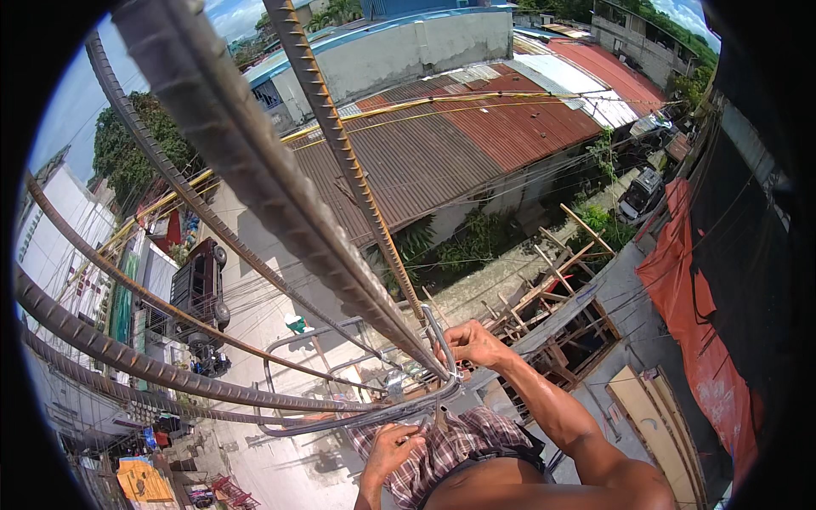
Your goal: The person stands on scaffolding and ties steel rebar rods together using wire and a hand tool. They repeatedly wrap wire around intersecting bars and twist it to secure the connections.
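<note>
Several ribbed steel rebars (255, 195) rise in front of me, fanning toward the upper left. Bent steel stirrups (353, 418) go around them near my waist. My right hand (476, 344) is closed in a pinch at the stirrups' near right corner, beside the thickest-looking bar; what lies between its fingertips is too small to make out. Lower and to the left, my left hand (395, 446) is held in front of my checkered shorts (480, 432), just below the stirrups. Its fingers are curled together, and anything in them is hidden.
I am high above a concrete street (255, 293) with a parked dark vehicle (195, 285). Rusty corrugated roofs (442, 144) and yellow overhead lines (399, 106) lie beyond. At right are timber framing (552, 280), wooden boards (650, 425) and an orange tarp (693, 314).
</note>
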